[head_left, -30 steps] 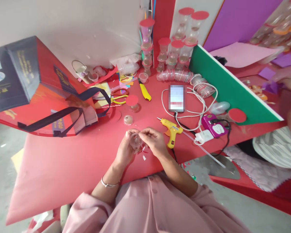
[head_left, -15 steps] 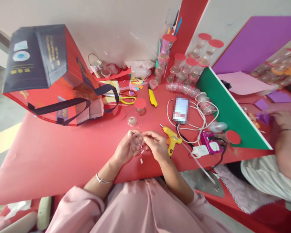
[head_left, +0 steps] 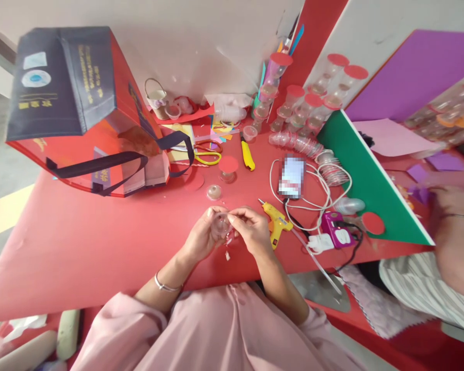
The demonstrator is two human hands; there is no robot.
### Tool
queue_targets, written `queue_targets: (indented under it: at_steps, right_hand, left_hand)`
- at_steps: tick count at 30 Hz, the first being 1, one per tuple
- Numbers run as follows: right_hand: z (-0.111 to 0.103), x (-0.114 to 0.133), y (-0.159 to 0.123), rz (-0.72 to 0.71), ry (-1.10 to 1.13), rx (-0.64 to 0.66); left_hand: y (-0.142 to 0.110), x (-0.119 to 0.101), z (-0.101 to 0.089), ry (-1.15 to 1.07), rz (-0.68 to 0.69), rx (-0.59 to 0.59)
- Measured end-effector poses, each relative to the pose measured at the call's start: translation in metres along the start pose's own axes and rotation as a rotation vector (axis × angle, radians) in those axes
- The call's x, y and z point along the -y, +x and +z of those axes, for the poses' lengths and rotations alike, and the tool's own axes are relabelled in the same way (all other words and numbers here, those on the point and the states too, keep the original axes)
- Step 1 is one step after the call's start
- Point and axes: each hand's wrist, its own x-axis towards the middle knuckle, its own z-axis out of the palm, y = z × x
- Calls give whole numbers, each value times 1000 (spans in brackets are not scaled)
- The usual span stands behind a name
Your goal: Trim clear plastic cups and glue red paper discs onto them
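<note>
A small clear plastic cup (head_left: 221, 224) is held between my two hands above the table's near part. My left hand (head_left: 202, 236) wraps round its left side, thumb on the rim. On the right edge, my right hand (head_left: 251, 230) pinches it with thumb and fingertips. Small whitish-pink scraps (head_left: 228, 255) show just below the cup. Just beyond my hands sits a small clear dome-shaped cup (head_left: 214, 192), and behind it a clear cup topped with a red disc (head_left: 228, 168). A yellow glue gun (head_left: 277, 222) lies to the right of my right hand.
A large red and black bag (head_left: 73, 118) stands at the left. Scissors (head_left: 209, 157) and a yellow utility knife (head_left: 248, 156) lie behind. A phone (head_left: 292, 176), white cables and a purple power adapter (head_left: 337, 229) are right, before a green panel (head_left: 365, 170). A co-worker's arm (head_left: 456, 226) is beyond.
The view has shifted slightly, so the things on the table appear a little further right. Both hands still hold the clear cup, with the right thumb slightly further over its rim.
</note>
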Motion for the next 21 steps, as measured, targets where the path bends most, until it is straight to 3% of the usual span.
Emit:
queue_targets:
  at_steps: [21]
  right_hand:
    - [-5, -1, 1, 26, 10, 35]
  left_hand:
    - [-5, 0, 6, 20, 11, 8]
